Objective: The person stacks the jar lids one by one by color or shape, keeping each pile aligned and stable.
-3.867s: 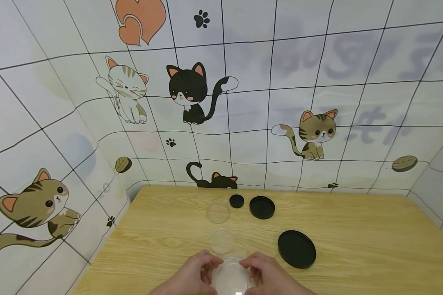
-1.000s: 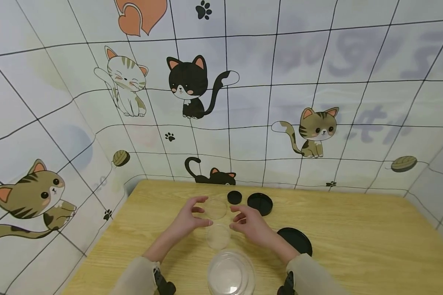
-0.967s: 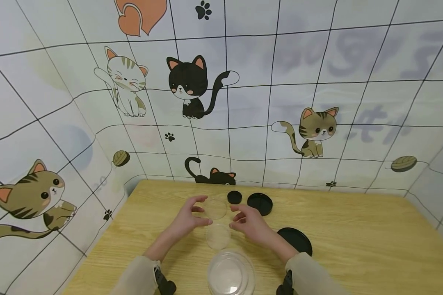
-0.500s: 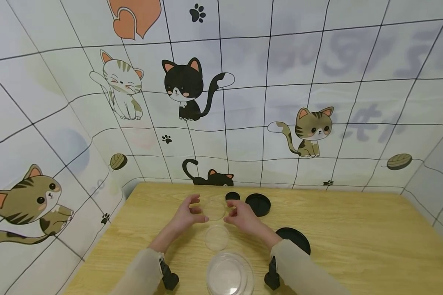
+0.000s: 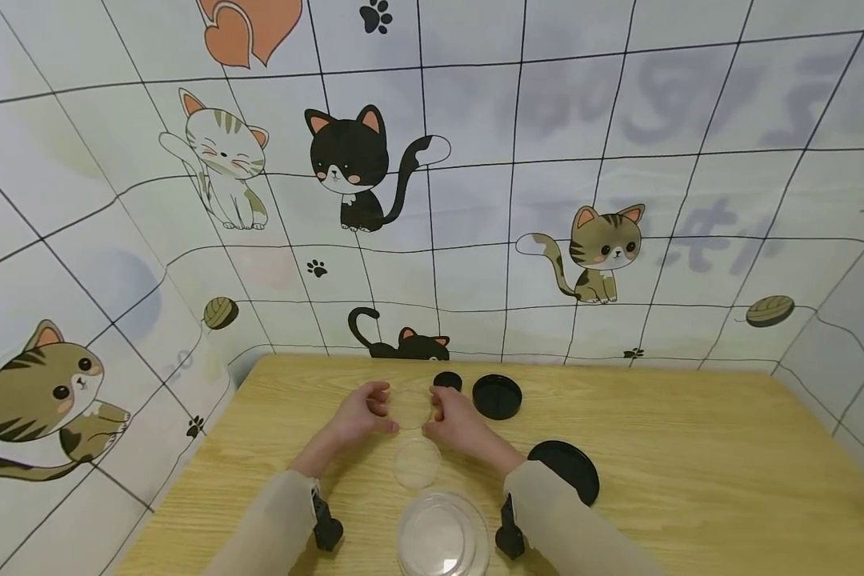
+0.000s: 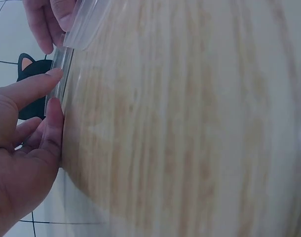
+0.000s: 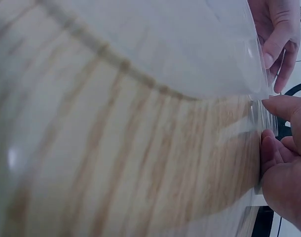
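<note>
Toward the back of the wooden table lies a clear round dish [image 5: 410, 408], one hand on each side of it. My left hand [image 5: 354, 414] curves its fingers and thumb around the left rim. From the right, my right hand [image 5: 464, 426] holds the opposite rim between thumb and fingers. Both wrist views show fingertips right at the dish's edge, those of the left hand [image 6: 19, 158] and those of the right hand [image 7: 288, 158]. A second clear dish [image 5: 416, 464] lies just nearer, and a larger clear container [image 5: 439, 532] with several rings sits in front of it.
Behind the right hand is a small black disc [image 5: 448, 380], partly hidden by its fingers. A black round dish [image 5: 497, 398] stands right of that. Partly behind the right sleeve lies a larger black dish [image 5: 566, 470]. A cat-patterned sheet [image 5: 475, 200] surrounds the table [image 5: 691, 464].
Both hands left the larger container and reached to the far clear dish. Over the last second they closed in on its rim, the right hand moving left. The view shifted slightly.
</note>
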Demonstrator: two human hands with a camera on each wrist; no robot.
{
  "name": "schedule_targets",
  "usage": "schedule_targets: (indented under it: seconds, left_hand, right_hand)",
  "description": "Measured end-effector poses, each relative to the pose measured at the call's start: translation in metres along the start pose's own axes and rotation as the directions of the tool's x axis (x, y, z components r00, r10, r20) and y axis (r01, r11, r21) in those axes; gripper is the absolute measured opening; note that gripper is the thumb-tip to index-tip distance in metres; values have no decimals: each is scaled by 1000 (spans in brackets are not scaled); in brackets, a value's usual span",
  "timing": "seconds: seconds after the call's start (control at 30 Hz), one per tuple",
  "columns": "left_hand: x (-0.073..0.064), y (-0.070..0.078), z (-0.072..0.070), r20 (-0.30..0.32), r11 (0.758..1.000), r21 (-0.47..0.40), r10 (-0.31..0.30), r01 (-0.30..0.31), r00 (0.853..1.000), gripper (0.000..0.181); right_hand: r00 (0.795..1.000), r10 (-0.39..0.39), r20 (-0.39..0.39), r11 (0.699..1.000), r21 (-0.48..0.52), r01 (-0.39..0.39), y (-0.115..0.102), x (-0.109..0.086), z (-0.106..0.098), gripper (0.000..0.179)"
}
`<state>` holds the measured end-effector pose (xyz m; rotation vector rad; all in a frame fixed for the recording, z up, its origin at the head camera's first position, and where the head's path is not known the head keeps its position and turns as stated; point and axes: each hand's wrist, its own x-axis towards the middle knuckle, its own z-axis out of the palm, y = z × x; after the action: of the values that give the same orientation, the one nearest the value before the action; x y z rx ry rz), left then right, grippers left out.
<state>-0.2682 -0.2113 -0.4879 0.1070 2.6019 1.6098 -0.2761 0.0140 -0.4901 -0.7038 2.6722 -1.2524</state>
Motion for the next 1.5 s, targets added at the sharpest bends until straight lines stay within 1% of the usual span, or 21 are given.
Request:
schedule_targets:
  seconds: [0.13,0.23,0.4,0.63,0.83,0.93,1.03,1.17,1.3,1.4,1.5]
  left_hand:
    - [0,0,3,-9,999,35,11,-11,1000,71]
    - [-1,-1,5,-7,999,39,14,-13,1000,67]
    - [-1,-1,5,13,999,19,30,-30,999,66]
    - [-1,0,1,8,1000,7,1,-1,1000,65]
    - [-4,8,1,28,999,-46,-7,8,1000,68]
    - [-9,14,1,26,998,-61,-5,7,1000,68]
    - [-17,21,2,22,997,-75,11,-9,1000,68]
    - [-31,26,2,34,992,-120,44,-40,998,68]
    - [-43,31,0,56,985,-156,81,-72,995,67]
    - [-52,34,-2,73,982,-181,78,-64,994,68]
    - [-62,39,-3,87,977,-209,61,-42,994,70]
  right_hand:
    - [1000,-18,-2,999,-32,18,2,1,1,66]
    - [1000,-14,7,999,-39,15,2,1,1,64]
    - [1000,11,10,1000,-23,-11,1,2,1,63]
    - [1000,-3,-1,1000,-9,3,-1,3,0,63]
    - [1000,25,-4,998,59,-25,-6,-2,-8,62]
    - [999,33,-4,996,83,-32,-9,-5,-13,63]
    - [1000,31,4,994,106,-31,-13,-13,-19,63]
    - [1000,-10,15,992,125,8,-18,-26,-28,62]
    - [999,-54,-1,992,118,54,-23,-36,-33,60]
    - [997,-82,-14,989,122,83,-28,-42,-34,60]
    - [996,-93,-9,987,128,94,-33,-50,-35,60]
